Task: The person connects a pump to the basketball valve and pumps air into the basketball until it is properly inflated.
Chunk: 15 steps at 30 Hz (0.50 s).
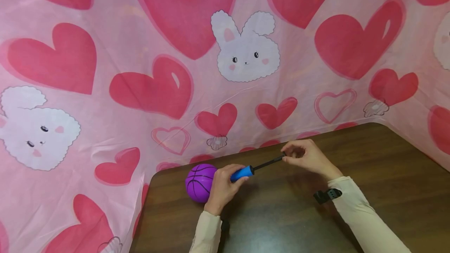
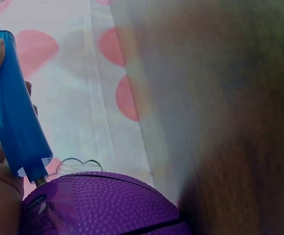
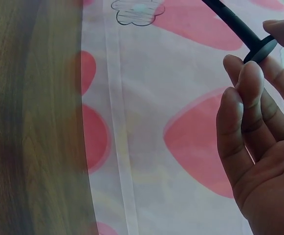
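Note:
A purple ball [image 1: 199, 183] with black basketball lines sits at the table's back left. My left hand [image 1: 225, 184] grips the blue barrel of a hand pump [image 1: 242, 173] just right of the ball. In the left wrist view, a short metal fitting joins the lower end of the pump [image 2: 17, 103] to the ball [image 2: 102, 205]. The black rod stands pulled far out of the barrel. At its far end my right hand [image 1: 309, 157] pinches the flat black handle [image 3: 260, 49] between thumb and fingers.
The dark wood table [image 1: 281, 214] has rounded back corners. Behind it hangs a pink cloth [image 1: 246, 100] printed with red hearts and white rabbits, close to the back edge. Each wrist wears a black strap; the right one [image 1: 327, 195] shows beside a cream sleeve [image 1: 362, 214].

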{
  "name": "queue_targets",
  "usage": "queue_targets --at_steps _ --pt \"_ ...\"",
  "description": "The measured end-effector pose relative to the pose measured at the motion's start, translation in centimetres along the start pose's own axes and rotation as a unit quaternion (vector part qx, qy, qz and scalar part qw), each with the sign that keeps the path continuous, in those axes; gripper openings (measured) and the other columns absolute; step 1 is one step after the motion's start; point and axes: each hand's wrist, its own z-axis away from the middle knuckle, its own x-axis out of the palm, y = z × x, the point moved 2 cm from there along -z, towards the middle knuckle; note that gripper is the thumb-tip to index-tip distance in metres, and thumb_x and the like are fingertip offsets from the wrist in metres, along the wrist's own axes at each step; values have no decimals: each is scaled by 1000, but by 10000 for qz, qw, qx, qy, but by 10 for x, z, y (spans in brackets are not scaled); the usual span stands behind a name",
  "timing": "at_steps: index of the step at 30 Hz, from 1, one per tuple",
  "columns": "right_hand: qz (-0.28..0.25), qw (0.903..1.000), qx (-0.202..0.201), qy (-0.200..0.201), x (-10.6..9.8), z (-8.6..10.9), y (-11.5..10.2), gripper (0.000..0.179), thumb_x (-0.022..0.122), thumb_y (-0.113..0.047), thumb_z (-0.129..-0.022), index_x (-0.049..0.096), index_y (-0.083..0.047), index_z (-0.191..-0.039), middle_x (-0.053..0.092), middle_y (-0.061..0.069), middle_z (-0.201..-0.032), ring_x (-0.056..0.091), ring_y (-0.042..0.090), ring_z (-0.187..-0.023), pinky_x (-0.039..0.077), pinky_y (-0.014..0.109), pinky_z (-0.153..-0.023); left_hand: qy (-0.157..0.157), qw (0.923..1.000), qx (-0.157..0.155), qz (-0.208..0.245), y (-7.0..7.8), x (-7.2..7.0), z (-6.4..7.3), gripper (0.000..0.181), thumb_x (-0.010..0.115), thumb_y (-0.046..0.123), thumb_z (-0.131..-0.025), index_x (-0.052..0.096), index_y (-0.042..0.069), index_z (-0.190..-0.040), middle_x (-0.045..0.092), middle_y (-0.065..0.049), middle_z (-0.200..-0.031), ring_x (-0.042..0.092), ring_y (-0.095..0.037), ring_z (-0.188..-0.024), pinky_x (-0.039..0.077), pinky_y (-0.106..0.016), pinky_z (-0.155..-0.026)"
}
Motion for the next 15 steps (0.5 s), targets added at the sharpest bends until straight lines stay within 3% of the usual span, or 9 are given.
queue_targets --at_steps 6,15 --pt "67 9999 149 44 3 1 0 20 85 -8 -85 78 -17 -102 72 -3 -80 58 10 -68 49 24 -59 -8 10000 -33 30 0 0 1 34 86 24 -87 78 12 -117 79 -2 -115 77 -19 -102 63 -42 -95" --pt "-11 9995 161 -269 26 -1 0 20 86 -12 -86 80 -14 -105 78 -2 -85 60 8 -67 53 24 -59 75 10000 47 40 2 3 0 32 87 20 -85 78 12 -115 80 -2 -112 77 -17 -100 63 -41 -92"
